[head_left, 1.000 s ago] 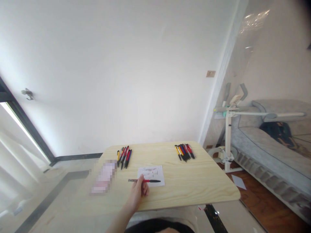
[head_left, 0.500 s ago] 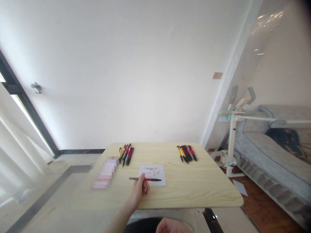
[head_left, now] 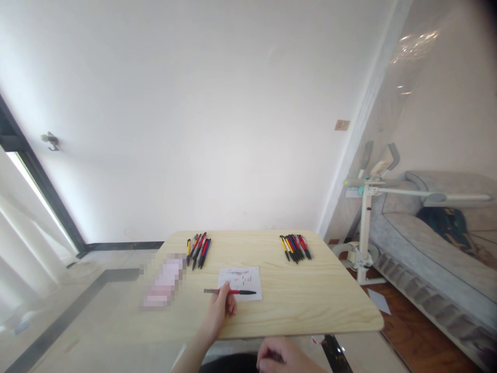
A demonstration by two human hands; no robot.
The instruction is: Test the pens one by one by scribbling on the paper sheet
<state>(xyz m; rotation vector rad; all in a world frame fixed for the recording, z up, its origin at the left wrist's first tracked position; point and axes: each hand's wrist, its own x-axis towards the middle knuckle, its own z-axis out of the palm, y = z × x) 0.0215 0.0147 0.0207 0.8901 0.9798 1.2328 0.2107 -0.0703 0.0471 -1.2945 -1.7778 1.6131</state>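
My left hand (head_left: 222, 304) pinches a red and black pen (head_left: 236, 292), held level above the near part of a small white sheet of paper (head_left: 253, 280). Reddish and dark marks show on that sheet, and the hand covers its lower left corner. Close to the table's front edge is my right hand (head_left: 282, 354), its fingers curled closed. Whatever may be inside them is hidden. A group of pens (head_left: 199, 250) lies at the back left, mixed in colour. Another group of pens (head_left: 295, 248) rests at the back right, side by side.
The light wooden table (head_left: 310, 300) has rounded corners and stands near a white wall. A pixelated pinkish item (head_left: 165, 282) lies along its left side. To the right are white exercise equipment (head_left: 365, 228), a grey sofa (head_left: 423, 233) and a paper on the floor (head_left: 379, 301).
My right hand has come up further into view near the table edge. My left hand keeps its hold on the pen, almost in place. The view has shifted slightly.
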